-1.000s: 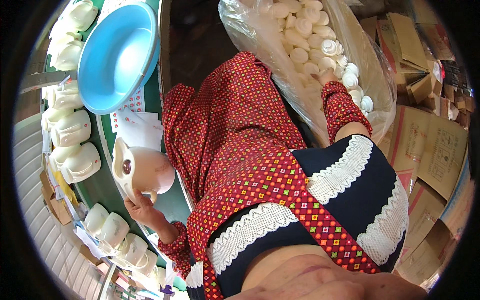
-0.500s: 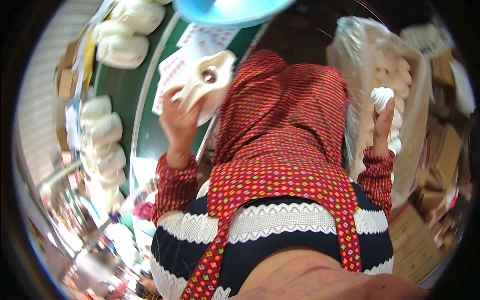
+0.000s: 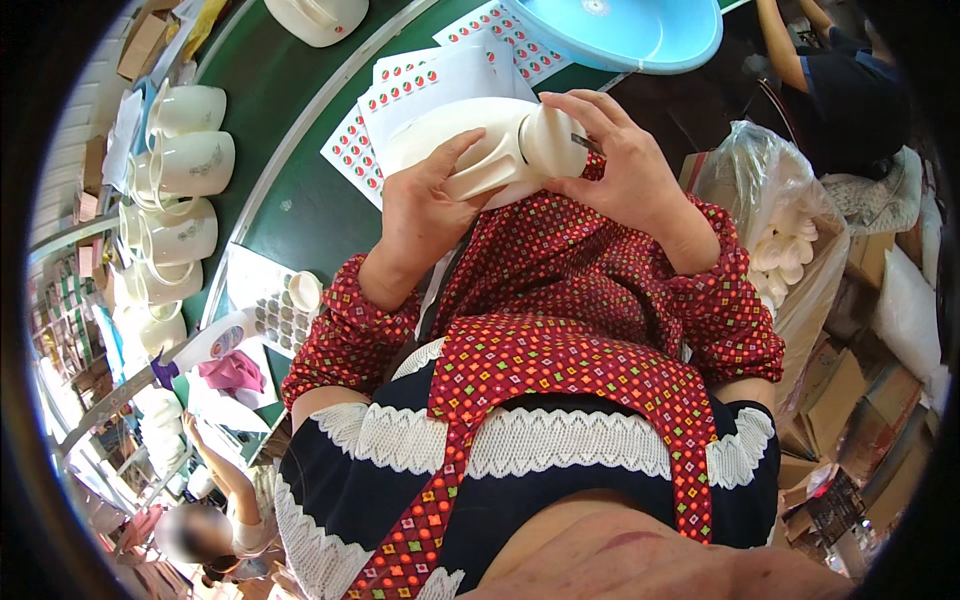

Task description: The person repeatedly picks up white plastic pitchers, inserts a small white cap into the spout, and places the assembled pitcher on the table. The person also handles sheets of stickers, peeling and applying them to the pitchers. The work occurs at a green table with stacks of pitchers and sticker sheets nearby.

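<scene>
A cream vacuum jug [image 3: 475,118] with a looped handle lies tilted on its side in front of me, above my lap at the bench edge. My left hand [image 3: 425,215] is closed around its handle side and steadies it. My right hand [image 3: 640,185] curls its fingers over the mouth end, thumb below and fingers above. The white threaded stopper it carried is now mostly hidden by the fingers and the jug's collar; how far in it sits I cannot tell. Beneath the jug lie sheets of small red-and-green round stickers [image 3: 410,85] on the green bench [image 3: 310,215].
A light-blue basin [image 3: 650,40] stands at the far edge. Several finished-looking cream jugs [image 3: 195,163] line the left side. At right, a plastic-lined box [image 3: 825,300] holds cream parts [image 3: 780,255]. Other people's arms show at upper right [image 3: 782,45] and lower left [image 3: 232,475].
My right hand has come from beside the box at right to the jug's mouth, bringing the stopper. The jug has turned so its mouth points right, toward that hand.
</scene>
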### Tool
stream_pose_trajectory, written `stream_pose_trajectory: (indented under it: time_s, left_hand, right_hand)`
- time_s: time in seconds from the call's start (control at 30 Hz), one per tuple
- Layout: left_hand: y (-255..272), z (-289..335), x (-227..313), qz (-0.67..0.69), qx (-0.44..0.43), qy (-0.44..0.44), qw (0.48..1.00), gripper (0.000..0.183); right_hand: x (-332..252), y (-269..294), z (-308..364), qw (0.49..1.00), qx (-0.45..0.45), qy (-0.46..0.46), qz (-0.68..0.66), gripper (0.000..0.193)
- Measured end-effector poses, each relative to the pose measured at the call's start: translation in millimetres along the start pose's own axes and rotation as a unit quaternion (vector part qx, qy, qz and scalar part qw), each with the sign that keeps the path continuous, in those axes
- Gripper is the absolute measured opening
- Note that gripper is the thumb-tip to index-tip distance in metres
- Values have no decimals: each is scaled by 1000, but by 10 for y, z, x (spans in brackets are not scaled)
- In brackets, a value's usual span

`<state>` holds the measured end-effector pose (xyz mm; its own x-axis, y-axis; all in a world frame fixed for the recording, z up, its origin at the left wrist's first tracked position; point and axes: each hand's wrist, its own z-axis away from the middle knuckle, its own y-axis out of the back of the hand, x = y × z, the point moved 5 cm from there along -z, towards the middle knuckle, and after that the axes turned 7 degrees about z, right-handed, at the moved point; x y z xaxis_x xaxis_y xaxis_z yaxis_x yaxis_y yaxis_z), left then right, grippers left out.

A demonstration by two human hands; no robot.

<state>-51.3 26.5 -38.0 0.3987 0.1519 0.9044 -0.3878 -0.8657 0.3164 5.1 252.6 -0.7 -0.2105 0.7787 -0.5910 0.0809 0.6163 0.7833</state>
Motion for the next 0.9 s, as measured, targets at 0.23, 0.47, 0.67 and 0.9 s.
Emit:
stream_pose_trajectory:
  time_s: [0.23, 0.47, 0.67, 0.9]
  left_hand:
    - [-37, 73, 97, -10, -15, 24, 1000, 60]
    - [-41, 28, 157, -14, -18, 1, 1000, 60]
    - [-79, 71, 159, -19, -22, 6, 1000, 63]
    - [-72, 76, 163, -38, -33, 10, 999, 63]
  right_hand:
    - [-64, 89, -11, 997, -38, 65, 31, 82]
    - [-69, 174, -114, 989, -78, -20, 126, 88]
    - [-213, 253, -65, 988, -67, -15, 138, 92]
    - [-104, 237, -92, 982, -80, -99, 140, 90]
